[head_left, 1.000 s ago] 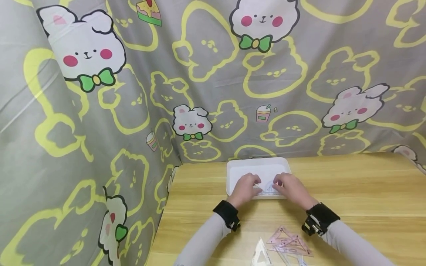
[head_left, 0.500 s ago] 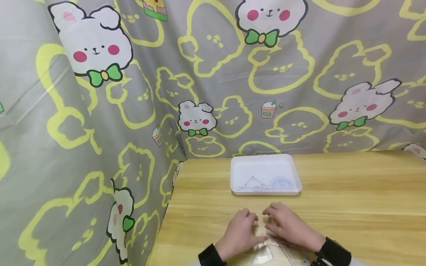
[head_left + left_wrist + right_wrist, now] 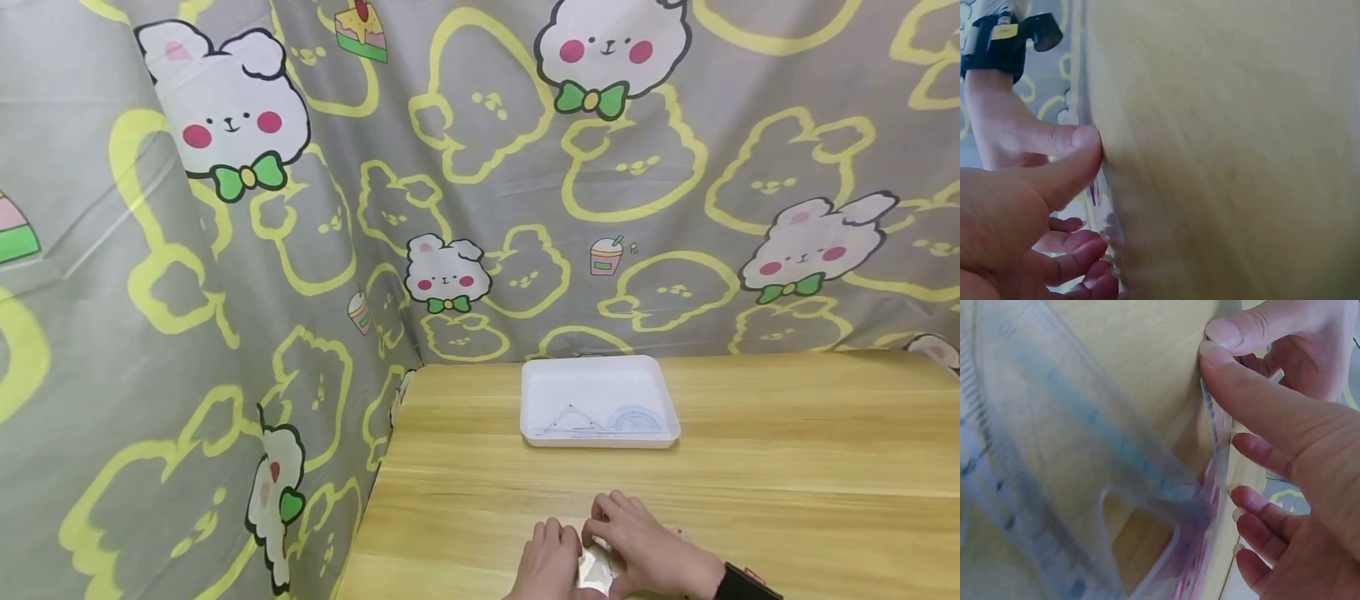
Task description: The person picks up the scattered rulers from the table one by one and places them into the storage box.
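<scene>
While both hands work at the near edge of the worktop (image 3: 750, 467), we see the right hand (image 3: 648, 550) pinching a clear set square (image 3: 597, 569) between thumb and forefinger, its other fingers loosely curled below. The left hand (image 3: 547, 567) lies just beside it, thumb tip pressed to the same stack of clear plastic; we cannot tell whether its curled fingers close around anything. From the head view we count two hands, one white tray (image 3: 600, 371) well apart from them, and two drawing tools in it: a triangle (image 3: 570, 417) and a protractor (image 3: 636, 419), side by side along the near wall. Only the right wrist view shows the held set square (image 3: 1085, 487) close up, blurred, with blue scale marks, a cut-out centre and a pink-tinted piece (image 3: 1200, 562) against it. Our left wrist view shows mostly worktop, the left thumb (image 3: 1066, 169) and the other wrist's black strap (image 3: 994, 50). Behind the worktop hangs a grey bunny-print curtain (image 3: 300, 208).
</scene>
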`<state>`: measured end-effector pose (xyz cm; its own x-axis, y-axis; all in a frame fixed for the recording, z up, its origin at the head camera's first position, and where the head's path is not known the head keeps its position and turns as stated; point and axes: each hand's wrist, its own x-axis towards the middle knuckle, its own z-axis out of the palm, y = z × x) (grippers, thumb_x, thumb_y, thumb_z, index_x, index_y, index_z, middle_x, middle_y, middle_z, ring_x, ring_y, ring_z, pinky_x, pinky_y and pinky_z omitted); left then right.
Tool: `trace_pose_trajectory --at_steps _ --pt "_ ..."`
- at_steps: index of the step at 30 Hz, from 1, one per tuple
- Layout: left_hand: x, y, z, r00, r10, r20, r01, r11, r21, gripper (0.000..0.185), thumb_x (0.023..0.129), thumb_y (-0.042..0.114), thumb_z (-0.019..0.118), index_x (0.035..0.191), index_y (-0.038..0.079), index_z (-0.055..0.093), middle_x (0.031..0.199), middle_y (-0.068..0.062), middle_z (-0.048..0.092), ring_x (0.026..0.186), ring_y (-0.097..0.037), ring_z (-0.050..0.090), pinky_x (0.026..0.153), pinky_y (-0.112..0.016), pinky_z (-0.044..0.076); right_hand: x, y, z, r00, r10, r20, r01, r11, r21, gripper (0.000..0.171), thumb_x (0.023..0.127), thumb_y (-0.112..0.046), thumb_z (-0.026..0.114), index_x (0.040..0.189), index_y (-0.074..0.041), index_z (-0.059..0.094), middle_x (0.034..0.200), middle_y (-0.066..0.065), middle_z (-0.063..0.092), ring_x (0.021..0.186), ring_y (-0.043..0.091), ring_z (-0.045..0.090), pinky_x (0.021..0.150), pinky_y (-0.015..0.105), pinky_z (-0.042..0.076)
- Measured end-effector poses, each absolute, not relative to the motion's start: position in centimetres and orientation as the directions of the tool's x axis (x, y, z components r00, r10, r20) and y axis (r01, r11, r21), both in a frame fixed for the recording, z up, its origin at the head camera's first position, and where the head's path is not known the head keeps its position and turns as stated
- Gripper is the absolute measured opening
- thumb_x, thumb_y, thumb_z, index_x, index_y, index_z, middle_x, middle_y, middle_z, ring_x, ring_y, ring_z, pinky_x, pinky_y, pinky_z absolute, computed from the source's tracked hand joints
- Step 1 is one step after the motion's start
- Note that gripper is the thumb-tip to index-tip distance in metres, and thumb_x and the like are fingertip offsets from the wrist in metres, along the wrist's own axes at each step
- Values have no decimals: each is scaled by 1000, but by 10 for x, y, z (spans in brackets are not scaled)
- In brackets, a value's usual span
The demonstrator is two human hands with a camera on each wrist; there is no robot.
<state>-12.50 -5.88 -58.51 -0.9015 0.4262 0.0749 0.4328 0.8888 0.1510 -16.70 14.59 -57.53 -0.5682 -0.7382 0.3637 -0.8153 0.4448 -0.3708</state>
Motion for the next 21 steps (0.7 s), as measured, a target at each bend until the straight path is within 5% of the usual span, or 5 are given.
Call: trace_pose_trajectory --at_steps 10,16,21 --pt "-130 -62 -580 -895 440 -75 376 833 406 43 77 47 89 89 24 55 78 16 38 71 0 33 64 -16 29 -167 138 -571 -603 -745 286 -779 472 -413 57 51 -49 96 88 -30 57 87 -22 41 83 -1 33 72 22 28" --pt "-129 -72 -565 -885 437 -163 159 611 775 29 90 13 82 90 19 53 72 18 54 62 4 48 59 -16 43 -162 140 -554 -640 -766 63 -521 372 -768 21 91 -34 81 88 -26 62 72 -23 53 64 -8 44 65 24 39" --pt "-141 -86 -541 -884 461 -80 169 476 863 20 93 10 79 95 14 59 78 17 61 69 6 55 65 -16 50 -174 148 -543 -665 -736 126 -410 218 -886 8 98 -19 74 96 -17 66 80 -15 66 68 -2 59 58 24 52"
